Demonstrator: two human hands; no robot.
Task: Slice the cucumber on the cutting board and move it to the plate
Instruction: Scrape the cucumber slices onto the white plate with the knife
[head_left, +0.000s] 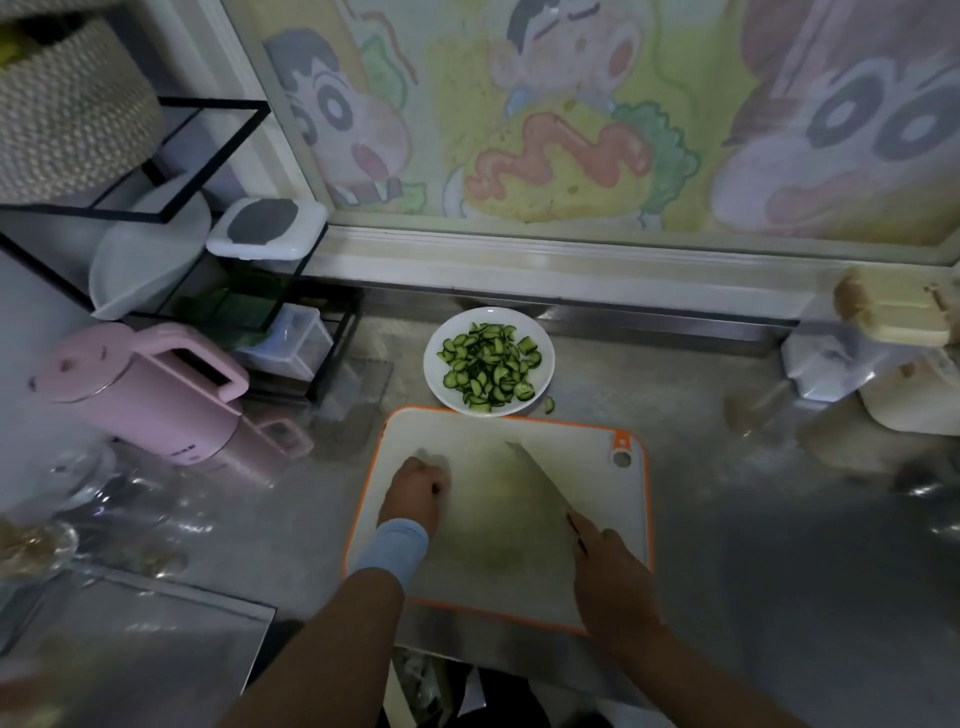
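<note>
The steel table (727, 519) carried the orange-rimmed cutting board (597, 467), which bore only a greenish smear and no cucumber at all. Just past its far edge stood the white plate (452, 325), with the cucumber slices (488, 369) heaped in it. The left hand (415, 488) rested on the board's left part, its fingers curled into a fist with nothing to be seen in it. The right hand (610, 571) was wrapped round the handle of the knife (540, 483). The blade pointed toward the plate and seemed to lie flat on the board, though the dim blur left that unsure. One stray piece (549, 404) lay on the table just beside the plate. I judged the slicing and the transfer all but done. The next move called for picking up that stray piece, dropping it on the plate and setting the knife down.
</note>
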